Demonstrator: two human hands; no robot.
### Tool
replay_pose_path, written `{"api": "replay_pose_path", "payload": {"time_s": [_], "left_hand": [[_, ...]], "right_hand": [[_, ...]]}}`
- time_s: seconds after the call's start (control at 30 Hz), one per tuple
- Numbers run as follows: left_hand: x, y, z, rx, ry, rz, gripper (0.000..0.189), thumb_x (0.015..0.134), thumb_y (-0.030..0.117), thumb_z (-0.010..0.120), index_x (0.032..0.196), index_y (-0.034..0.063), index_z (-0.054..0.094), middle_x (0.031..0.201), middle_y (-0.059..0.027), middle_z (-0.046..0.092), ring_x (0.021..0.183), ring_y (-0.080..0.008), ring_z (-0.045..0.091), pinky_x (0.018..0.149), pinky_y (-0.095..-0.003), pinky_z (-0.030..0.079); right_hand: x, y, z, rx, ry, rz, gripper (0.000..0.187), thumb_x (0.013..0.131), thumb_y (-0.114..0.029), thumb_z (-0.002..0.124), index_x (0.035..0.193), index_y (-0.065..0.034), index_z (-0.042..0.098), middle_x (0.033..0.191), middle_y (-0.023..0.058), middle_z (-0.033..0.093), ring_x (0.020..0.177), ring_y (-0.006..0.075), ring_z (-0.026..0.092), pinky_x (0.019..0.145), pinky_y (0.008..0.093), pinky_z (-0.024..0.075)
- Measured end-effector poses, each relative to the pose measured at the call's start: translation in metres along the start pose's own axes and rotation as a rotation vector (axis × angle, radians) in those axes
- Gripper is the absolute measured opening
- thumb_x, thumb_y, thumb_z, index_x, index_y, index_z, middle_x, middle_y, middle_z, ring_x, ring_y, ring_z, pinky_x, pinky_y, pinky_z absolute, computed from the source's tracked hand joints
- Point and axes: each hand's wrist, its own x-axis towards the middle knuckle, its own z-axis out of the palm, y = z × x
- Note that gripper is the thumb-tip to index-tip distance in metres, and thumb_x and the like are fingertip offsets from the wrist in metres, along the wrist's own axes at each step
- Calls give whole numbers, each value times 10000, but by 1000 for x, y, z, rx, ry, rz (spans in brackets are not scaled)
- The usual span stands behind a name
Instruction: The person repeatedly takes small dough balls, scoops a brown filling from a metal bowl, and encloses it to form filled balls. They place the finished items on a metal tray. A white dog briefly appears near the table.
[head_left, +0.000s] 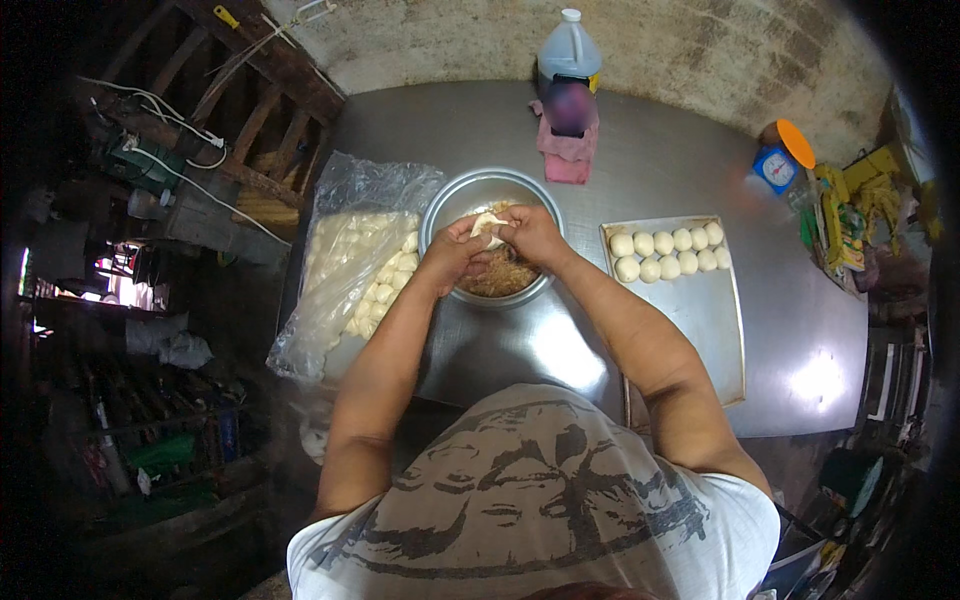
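Observation:
My left hand (454, 255) and my right hand (531, 234) meet over a round metal bowl (495, 301). Between their fingers they hold a piece of pale dough (489, 229), pinched at its edges. Brown, crumbly filling (501, 277) lies in the bowl below. To the left, several small dough pieces (386, 289) sit close together, partly under a clear plastic sheet (330, 285). On the right, two rows of smooth round dough balls (664, 242) stand at the far end of a metal tray (679, 322).
The steel table (465, 112) bears a large plastic jug (570, 49) at the back, with pink cloths (568, 161) before it. A blue scale (775, 169) with an orange pan stands at the far right, beside yellow and green packages (836, 217). A rough wall rises behind.

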Motion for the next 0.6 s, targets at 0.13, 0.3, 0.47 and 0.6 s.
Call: {"api": "replay_pose_path", "payload": {"time_s": [0.13, 0.3, 0.47, 0.6], "left_hand": [[-1, -8, -1, -53, 46, 43, 392, 1001, 162, 641, 1379, 105, 555, 1191, -78, 654, 825, -140, 692, 683, -248, 603], [-1, -14, -20, -109, 153, 22, 297, 1008, 165, 635, 1298, 107, 611, 1078, -57, 700, 776, -120, 681, 607, -224, 571], [0, -8, -21, -211, 171, 51, 293, 1023, 232, 611, 1275, 83, 602, 1028, -59, 715, 731, -108, 677, 578, -212, 555], [-4, -11, -26, -235, 206, 83, 299, 1027, 262, 602, 1251, 65, 615, 986, -51, 720, 706, -105, 664, 559, -221, 533]], "right_hand": [[-2, -6, 2, 103, -104, -6, 300, 938, -230, 675, 1127, -3, 730, 928, 142, 738, 825, 196, 680, 766, 357, 527], [-15, -47, -4, -991, 34, -141, 265, 957, -256, 614, 1051, -46, 744, 943, 116, 754, 940, 231, 707, 814, 423, 508], [-26, -18, -3, -1445, -351, -107, 207, 903, -193, 626, 1006, -75, 762, 1017, 145, 757, 983, 297, 719, 834, 476, 525], [-21, -25, 2, -1236, -211, 22, 197, 898, -132, 615, 1004, -69, 768, 1042, 135, 758, 999, 310, 728, 854, 455, 565]]}}
